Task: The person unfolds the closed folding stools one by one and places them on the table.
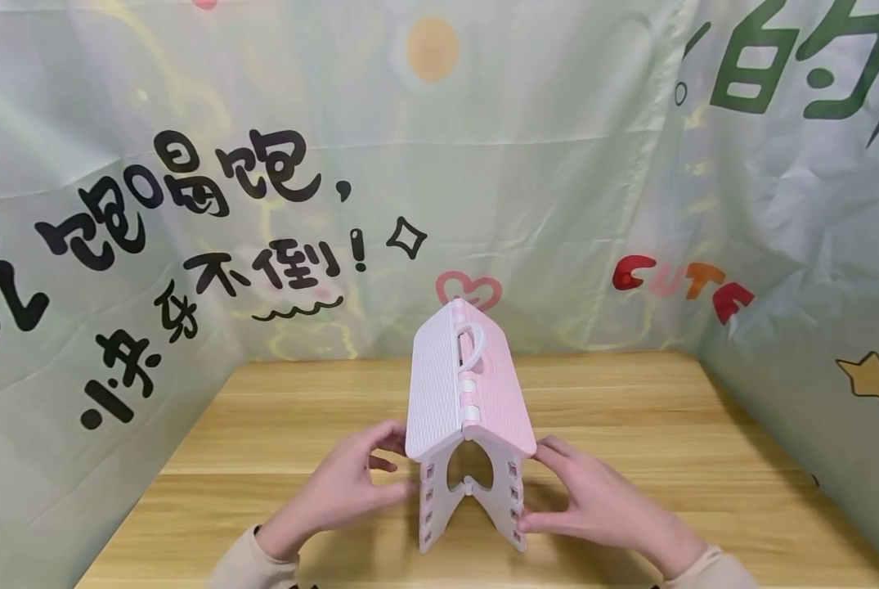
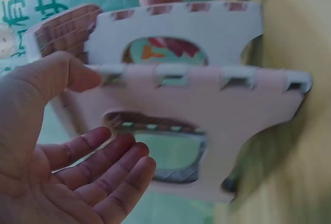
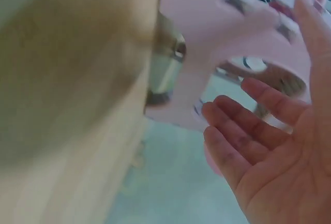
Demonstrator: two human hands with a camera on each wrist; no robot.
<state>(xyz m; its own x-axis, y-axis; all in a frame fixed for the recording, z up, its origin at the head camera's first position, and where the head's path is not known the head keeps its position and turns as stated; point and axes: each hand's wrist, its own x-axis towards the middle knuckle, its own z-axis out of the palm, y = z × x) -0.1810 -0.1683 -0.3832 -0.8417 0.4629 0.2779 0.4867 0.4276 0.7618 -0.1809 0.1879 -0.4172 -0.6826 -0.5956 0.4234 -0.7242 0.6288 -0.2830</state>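
Observation:
A pink and white plastic folding stool stands on its legs, its top bent into a roof shape with a loop handle along the ridge. My left hand is at its left side, thumb close to the leg panel and fingers spread loosely beside the oval opening in the left wrist view. On the other side my right hand has its thumb at the right leg's edge, with the other fingers extended along the leg panel. Neither hand curls round the stool.
A wood-grain table lies under the stool. Printed cloth with lettering and drawings hangs behind the table and along both sides.

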